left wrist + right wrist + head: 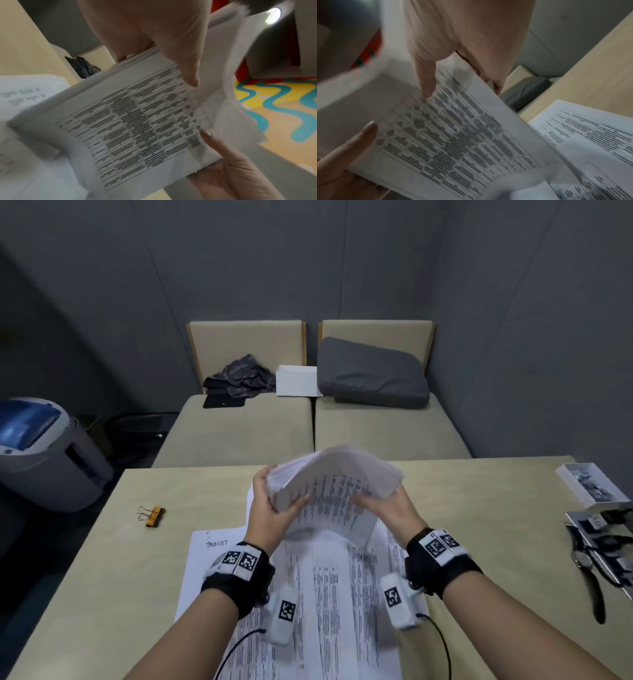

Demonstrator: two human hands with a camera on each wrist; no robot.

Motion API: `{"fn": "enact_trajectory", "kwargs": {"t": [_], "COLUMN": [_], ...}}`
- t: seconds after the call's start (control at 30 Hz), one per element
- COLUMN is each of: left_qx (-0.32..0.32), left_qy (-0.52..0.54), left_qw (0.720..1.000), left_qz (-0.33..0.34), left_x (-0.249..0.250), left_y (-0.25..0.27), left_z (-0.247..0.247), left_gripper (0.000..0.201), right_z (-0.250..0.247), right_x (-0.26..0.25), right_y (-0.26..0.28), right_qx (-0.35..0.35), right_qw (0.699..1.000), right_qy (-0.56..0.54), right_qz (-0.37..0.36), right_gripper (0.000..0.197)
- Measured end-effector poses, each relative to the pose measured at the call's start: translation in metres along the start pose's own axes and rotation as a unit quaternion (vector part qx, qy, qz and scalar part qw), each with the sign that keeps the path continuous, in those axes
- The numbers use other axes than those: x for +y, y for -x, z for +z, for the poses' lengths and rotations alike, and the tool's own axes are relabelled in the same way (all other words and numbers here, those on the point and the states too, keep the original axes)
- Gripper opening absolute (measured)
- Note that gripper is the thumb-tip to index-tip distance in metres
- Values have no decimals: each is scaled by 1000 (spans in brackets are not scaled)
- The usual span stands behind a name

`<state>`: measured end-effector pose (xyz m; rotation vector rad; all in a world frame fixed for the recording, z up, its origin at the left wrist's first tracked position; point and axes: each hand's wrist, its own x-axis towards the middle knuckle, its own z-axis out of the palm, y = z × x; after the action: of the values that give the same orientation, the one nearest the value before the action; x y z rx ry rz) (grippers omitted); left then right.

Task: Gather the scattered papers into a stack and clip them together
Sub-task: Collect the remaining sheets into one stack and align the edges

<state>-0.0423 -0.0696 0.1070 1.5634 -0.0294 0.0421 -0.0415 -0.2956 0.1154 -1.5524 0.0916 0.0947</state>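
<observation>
Grey walls (342,261), beige sofa (308,426), grey cushion (371,374), pale table (479,508)

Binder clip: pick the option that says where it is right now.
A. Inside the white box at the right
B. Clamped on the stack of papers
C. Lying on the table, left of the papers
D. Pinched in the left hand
C. The binder clip lies alone on the table, well to the left of the papers, which the left hand and the right hand hold up between them.

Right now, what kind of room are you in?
Probably a small office meeting booth: grey padded walls, cushioned bench seats behind a table, printed papers and a binder clip.
</observation>
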Motion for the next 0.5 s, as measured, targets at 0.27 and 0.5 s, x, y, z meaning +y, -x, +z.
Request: {"fn": "enact_trajectory", "kwargs": {"t": [0.27,0.5], "left_qx": [36,39], "left_qy": [-32,-28], "left_qw": [999,998], "left_qz": [3,-32], "left_x": [-1,-8], "left_y": [0,-14], "left_z": [-22,-32], "left_gripper": [85,60], "right_z": [4,15], "right_x": [-9,3], "right_y": [-4,-16], "right_qx": [0,-35], "right_qw": [1000,999], "right_qy": [-27,-3], "right_qz": [-11,13], "right_gripper": [84,76]}}
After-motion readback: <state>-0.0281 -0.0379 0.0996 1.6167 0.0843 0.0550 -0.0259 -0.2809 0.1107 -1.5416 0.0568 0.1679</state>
